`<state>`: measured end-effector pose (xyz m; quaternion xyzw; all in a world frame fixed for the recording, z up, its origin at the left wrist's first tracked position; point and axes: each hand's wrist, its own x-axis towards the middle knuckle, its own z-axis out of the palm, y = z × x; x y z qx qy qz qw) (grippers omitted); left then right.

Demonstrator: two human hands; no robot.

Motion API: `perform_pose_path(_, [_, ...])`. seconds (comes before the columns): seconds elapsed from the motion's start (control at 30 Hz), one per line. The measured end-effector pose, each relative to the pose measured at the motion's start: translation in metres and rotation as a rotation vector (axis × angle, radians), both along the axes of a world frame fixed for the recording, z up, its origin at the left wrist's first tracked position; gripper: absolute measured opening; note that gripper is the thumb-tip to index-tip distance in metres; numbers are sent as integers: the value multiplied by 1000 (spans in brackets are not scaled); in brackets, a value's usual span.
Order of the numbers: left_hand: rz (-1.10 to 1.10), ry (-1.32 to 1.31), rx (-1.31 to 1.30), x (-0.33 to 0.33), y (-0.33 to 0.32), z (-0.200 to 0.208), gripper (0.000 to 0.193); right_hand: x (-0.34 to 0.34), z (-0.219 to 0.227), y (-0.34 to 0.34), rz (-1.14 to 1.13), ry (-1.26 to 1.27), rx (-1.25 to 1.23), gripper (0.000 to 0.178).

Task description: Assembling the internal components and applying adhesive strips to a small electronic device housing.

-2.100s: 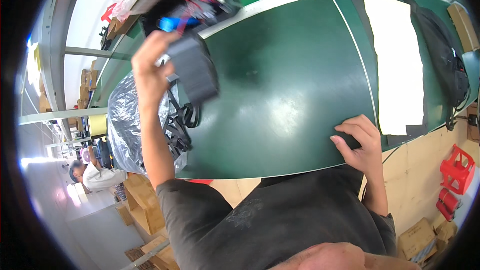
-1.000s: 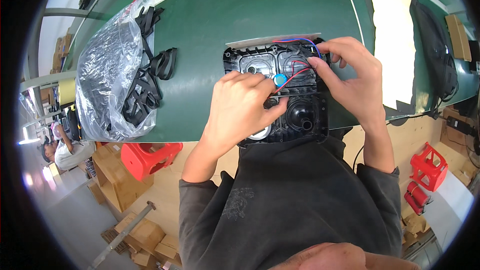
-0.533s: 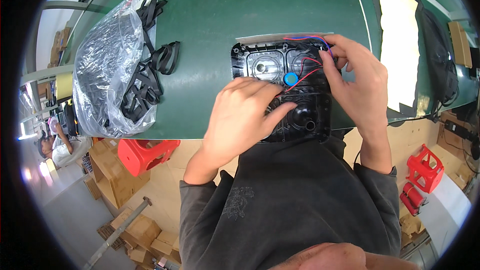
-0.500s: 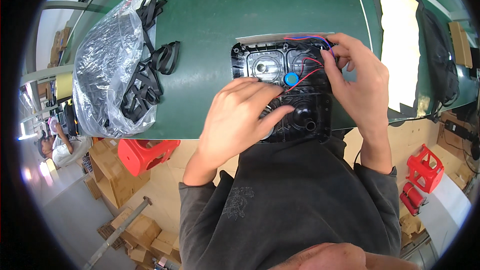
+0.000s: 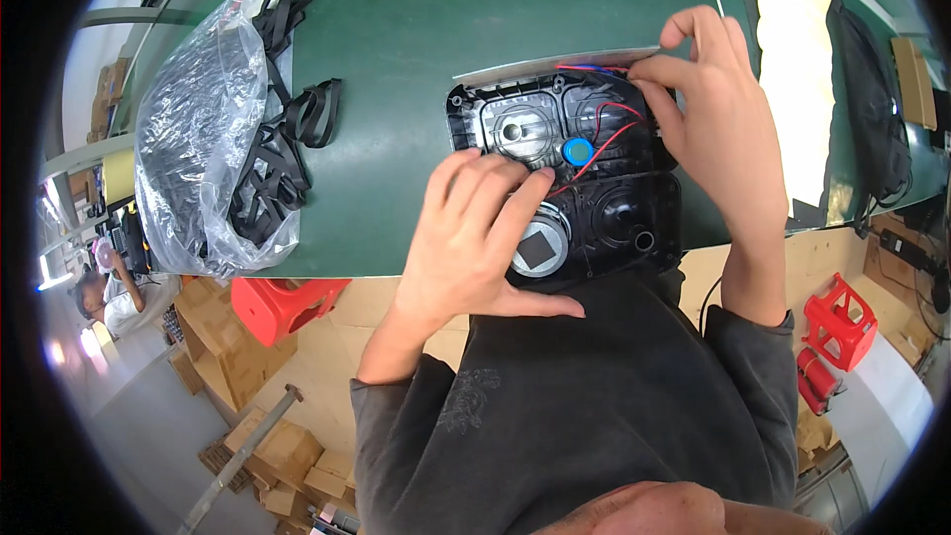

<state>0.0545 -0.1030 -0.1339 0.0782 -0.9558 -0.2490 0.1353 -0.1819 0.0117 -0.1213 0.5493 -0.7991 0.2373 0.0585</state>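
A black plastic housing (image 5: 609, 203) lies opened out in two halves at the table's front edge. In it sit a round speaker (image 5: 543, 248) with a dark square patch, a blue round part (image 5: 578, 152) and thin red wires (image 5: 616, 139). My left hand (image 5: 461, 233) rests over the housing's left side, fingertips on it and thumb stretched out apart. At the far right corner my right hand (image 5: 718, 109) pinches red and blue wires (image 5: 592, 67) between thumb and forefinger; its fingertips partly hide them. A thin grey strip (image 5: 515, 67) runs along the housing's far edge.
On the left, a clear plastic bag (image 5: 193, 139) spills black straps (image 5: 315, 114) onto the green table (image 5: 416, 30). A pale yellow sheet (image 5: 792, 69) lies right. Red stools (image 5: 277, 307) and cardboard boxes (image 5: 223, 332) stand below; another person (image 5: 129, 297) is at far left.
My right hand has lifted and shifted away from me at the far corner. My left hand's thumb has swung down off the housing, baring the speaker. The housing has turned slightly.
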Motion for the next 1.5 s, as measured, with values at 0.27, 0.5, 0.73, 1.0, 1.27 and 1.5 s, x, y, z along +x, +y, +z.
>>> perform_pose_path(0.27, [-119,196,-320,-79,-47,27,36,-11,0,-10,42,71,179,16])
perform_pose_path(0.5, [-208,-25,-243,-105,-53,22,53,-25,-6,-9,205,-62,206,23])
perform_pose_path(0.73, [-189,-113,-311,-107,-51,23,73,-33,24,25,346,-278,-44,23])
perform_pose_path(1.0, [-277,-158,-416,-112,-51,29,87,-14,6,45,286,18,-20,43])
perform_pose_path(1.27, [-353,107,-289,-119,-53,17,77,-22,-13,39,364,80,-60,60])
perform_pose_path(1.5, [-278,-129,-221,-123,-42,29,81,-18,-17,32,315,4,-69,64])
